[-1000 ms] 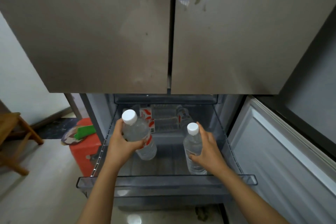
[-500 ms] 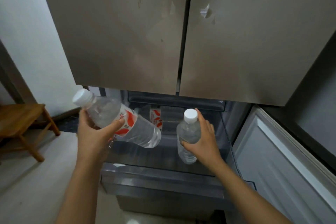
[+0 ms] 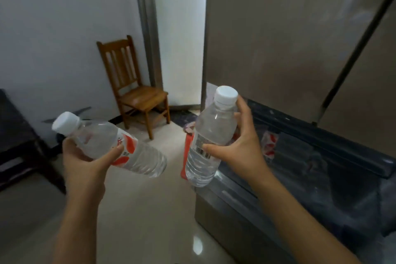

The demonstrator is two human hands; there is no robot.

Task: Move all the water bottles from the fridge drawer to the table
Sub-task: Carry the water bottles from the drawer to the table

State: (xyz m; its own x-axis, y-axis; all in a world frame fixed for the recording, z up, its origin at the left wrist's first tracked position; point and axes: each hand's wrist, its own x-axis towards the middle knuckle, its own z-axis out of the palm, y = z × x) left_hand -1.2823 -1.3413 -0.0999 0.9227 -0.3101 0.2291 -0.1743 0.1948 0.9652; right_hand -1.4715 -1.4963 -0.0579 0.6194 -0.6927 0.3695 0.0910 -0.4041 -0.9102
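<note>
My left hand [image 3: 85, 161] grips a clear water bottle [image 3: 141, 156] with a white cap and red-and-white label, lying tilted with its cap to the left, over the floor. A second clear bottle [image 3: 211, 133], nearly upright with a white cap and barcode label, is held in my right hand [image 3: 240, 146] above the left front corner of the open fridge drawer [image 3: 321, 178]. Red-and-white labelled items [image 3: 270, 143] lie deeper in the drawer, blurred.
The fridge doors [image 3: 278, 38] fill the upper right. A wooden chair [image 3: 137, 92] stands against the white wall. A dark piece of furniture [image 3: 17, 141] is at the left edge. A red object [image 3: 186, 156] stands beside the drawer. Pale tiled floor [image 3: 150, 221] lies below.
The view has swung left, away from the fridge. Both hands have lifted their bottles out of the drawer and carried them left, the left one now over the floor.
</note>
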